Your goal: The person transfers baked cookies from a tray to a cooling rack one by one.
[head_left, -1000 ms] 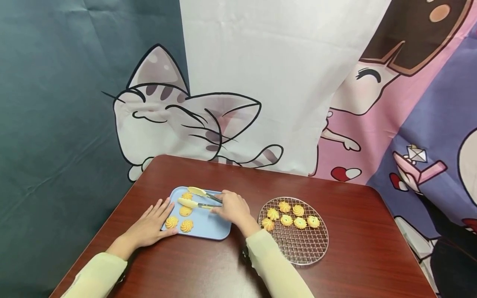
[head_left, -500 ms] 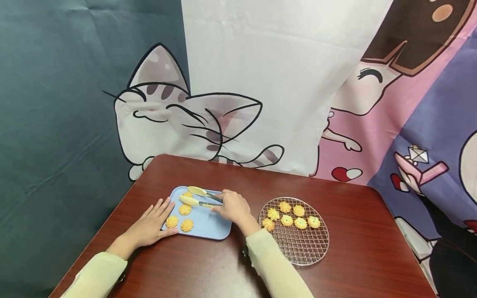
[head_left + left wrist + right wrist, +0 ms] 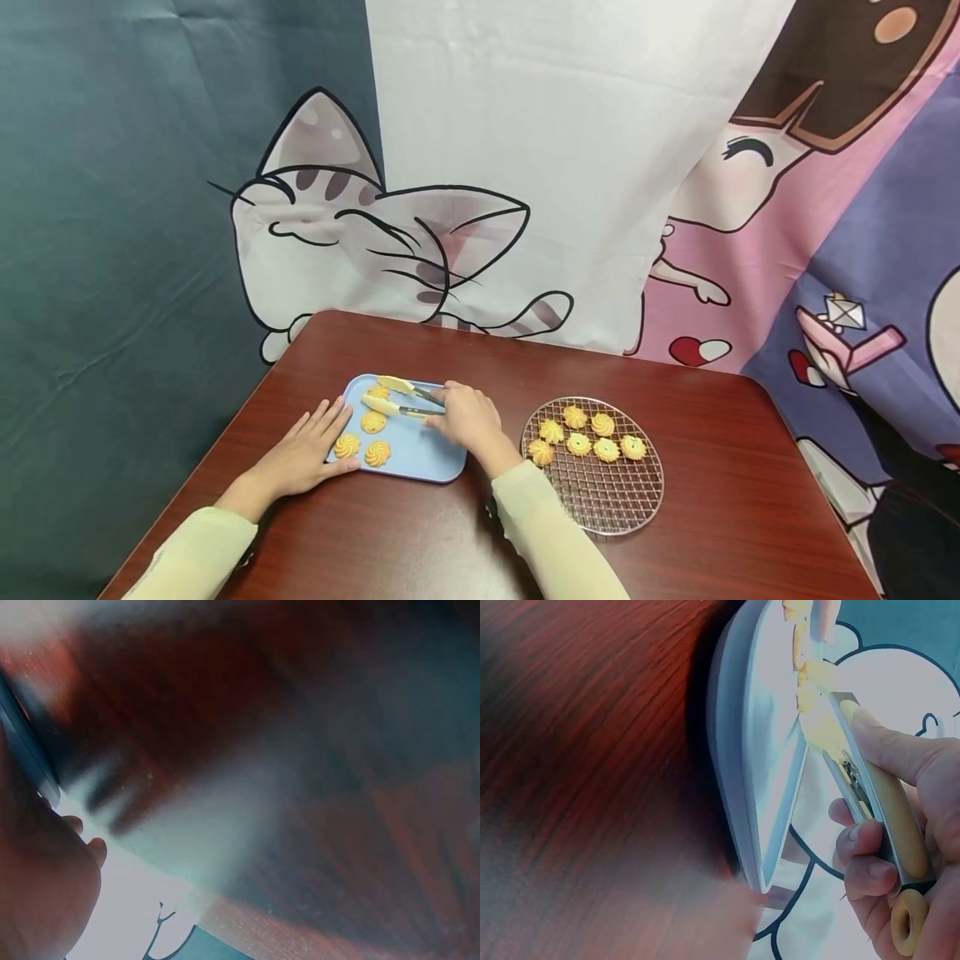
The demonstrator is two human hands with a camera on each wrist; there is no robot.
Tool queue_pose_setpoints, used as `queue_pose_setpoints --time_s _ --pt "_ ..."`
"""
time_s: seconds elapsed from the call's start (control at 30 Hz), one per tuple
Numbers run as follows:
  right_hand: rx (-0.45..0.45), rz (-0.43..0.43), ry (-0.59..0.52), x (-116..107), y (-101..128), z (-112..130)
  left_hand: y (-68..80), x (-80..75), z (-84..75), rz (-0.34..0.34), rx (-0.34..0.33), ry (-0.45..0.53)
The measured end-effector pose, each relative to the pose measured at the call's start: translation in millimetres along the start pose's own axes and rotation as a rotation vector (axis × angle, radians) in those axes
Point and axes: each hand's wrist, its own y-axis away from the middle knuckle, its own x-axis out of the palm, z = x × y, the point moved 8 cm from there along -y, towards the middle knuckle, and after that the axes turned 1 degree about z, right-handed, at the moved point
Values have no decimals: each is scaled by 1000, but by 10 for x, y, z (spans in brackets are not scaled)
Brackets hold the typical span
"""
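Note:
A light blue tray lies on the brown table with several yellow swirl cookies on its left part. My right hand grips yellow tongs, whose two tips straddle the cookie at the tray's far left corner. In the right wrist view the fingers curl round the tongs beside the tray's rim. My left hand rests flat, fingers straight, against the tray's left edge. A round wire rack to the right carries several cookies.
A cartoon cloth backdrop hangs right behind the table's far edge. The left wrist view is a blur of table wood and part of the left hand. Bare table lies in front of the tray and rack.
The tongs' tips have edged slightly toward the far-left cookie. Both hands stay where they were.

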Motion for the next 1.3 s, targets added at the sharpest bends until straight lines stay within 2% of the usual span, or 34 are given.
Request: queue_pose_setpoints --time_s 0.37,0.7,1.3 --pt "1 -27 -12 -23 39 -26 -23 8 -10 2 2 10" --pt "-26 -80 -58 -135 169 14 29 -25 5 -3 -8 24" --pt "-120 -238 -111 -438 710 -265 10 -15 -10 2 -12 37"
